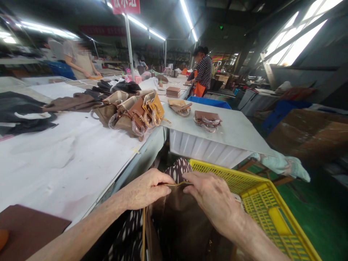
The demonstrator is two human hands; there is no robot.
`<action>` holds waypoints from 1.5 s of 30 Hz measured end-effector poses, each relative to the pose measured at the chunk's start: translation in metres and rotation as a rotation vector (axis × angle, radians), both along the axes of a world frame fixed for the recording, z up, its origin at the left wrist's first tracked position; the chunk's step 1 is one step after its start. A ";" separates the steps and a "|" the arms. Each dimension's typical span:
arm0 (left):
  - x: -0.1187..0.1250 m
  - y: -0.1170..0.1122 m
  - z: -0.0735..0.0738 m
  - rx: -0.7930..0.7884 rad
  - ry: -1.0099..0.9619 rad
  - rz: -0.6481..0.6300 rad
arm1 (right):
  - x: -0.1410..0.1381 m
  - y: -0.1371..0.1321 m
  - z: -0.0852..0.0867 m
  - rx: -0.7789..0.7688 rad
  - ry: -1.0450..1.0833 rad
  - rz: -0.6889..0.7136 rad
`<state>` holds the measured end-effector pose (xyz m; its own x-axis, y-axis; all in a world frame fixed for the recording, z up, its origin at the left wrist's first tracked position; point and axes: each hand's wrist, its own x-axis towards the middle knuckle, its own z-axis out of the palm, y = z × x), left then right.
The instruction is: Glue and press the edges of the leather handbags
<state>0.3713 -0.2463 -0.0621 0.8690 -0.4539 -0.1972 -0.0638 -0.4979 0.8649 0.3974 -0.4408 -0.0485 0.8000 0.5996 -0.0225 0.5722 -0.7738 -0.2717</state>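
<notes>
My left hand (146, 188) and my right hand (210, 197) are both closed in a pinch on the top edge of a dark brown leather bag (179, 224) that rests on my lap, low in the view. The fingertips of the two hands nearly meet at the bag's tan-trimmed rim. A tan strap of the bag hangs down under my left wrist. My spotted dark garment (179, 168) shows just beyond the hands.
A yellow plastic crate (261, 203) sits right of my hands. The white-covered worktable (67, 156) on the left carries several tan and brown handbags (133, 112) and dark leather pieces (24, 112). A white bin (206, 148) bears a board with two bags. Other people work farther back.
</notes>
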 end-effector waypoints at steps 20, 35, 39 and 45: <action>-0.009 0.000 -0.002 0.173 -0.033 0.246 | 0.010 0.012 -0.006 0.030 0.135 0.033; -0.005 0.014 -0.003 -0.082 0.114 0.290 | 0.023 0.034 0.020 0.048 0.218 0.187; -0.001 0.020 -0.009 -0.058 0.089 0.335 | 0.024 0.036 0.022 0.053 0.219 0.196; -0.008 0.013 0.004 0.113 -0.097 0.385 | 0.023 0.031 0.018 0.031 0.194 0.213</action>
